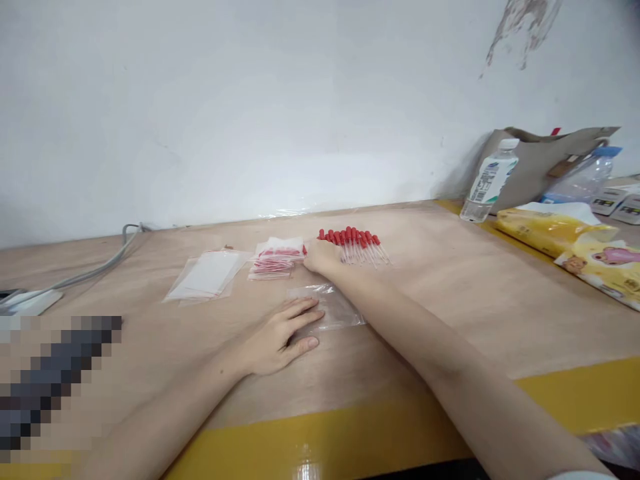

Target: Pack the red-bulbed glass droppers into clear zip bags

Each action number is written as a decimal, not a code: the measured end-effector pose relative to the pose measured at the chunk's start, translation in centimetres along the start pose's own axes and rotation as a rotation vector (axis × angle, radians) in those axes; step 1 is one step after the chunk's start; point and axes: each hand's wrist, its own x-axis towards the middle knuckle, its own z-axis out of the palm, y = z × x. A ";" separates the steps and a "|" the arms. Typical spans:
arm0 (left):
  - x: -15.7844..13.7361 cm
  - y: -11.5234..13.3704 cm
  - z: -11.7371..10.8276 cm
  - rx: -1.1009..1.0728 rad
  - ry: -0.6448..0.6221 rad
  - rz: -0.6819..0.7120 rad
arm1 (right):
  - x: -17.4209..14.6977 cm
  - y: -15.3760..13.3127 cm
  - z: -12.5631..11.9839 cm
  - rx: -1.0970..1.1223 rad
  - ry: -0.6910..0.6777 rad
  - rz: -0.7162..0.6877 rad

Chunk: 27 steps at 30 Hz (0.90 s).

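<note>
– Where is the left hand (pixel 283 337)?
– It lies open and flat, its fingertips on the clear bag (pixel 345 315), hiding the left part.
– And the right hand (pixel 324 257)?
– Just beyond the bag, between the packets (pixel 273 268) and the red-topped droppers (pixel 354 237). Its fingertips are hidden; I cannot tell if they grip something. The right forearm (pixel 400 320) covers some of the bag's right side.

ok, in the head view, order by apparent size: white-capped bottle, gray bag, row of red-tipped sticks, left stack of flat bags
1. gray bag (partly hidden, still largest)
2. left stack of flat bags
3. row of red-tipped sticks and white-capped bottle: too alike to rank
</note>
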 end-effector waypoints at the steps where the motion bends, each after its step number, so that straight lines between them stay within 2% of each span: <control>1: 0.0 0.0 0.0 0.000 0.003 0.004 | 0.3 -0.4 0.1 -0.019 -0.002 0.030; 7: 0.0 -0.3 0.2 -0.002 -0.001 0.017 | 0.3 -0.6 -1.2 -0.111 0.015 0.091; 11: 0.1 -0.4 0.1 -0.008 0.002 -0.001 | -1.5 1.9 -3.7 -0.116 0.043 0.072; 14: 0.3 -0.5 0.2 -0.012 0.015 -0.004 | -3.8 5.4 -5.2 0.101 0.014 -0.075; 17: 0.5 -0.6 0.3 -0.010 0.026 0.007 | -6.4 9.0 -5.4 0.482 0.156 -0.131; 19: 0.6 -0.6 0.3 -0.008 0.036 0.011 | -7.9 10.9 -4.9 0.706 0.166 -0.104; 22: 0.6 -0.7 0.3 -0.005 0.051 0.012 | -9.4 12.2 -4.0 0.962 0.162 0.014; 24: 0.5 -0.7 0.3 0.000 0.054 0.012 | -9.8 12.4 -3.4 1.060 0.201 0.073; 27: 0.4 -0.7 0.4 0.002 0.047 0.016 | -9.9 12.0 -2.7 1.095 0.258 0.082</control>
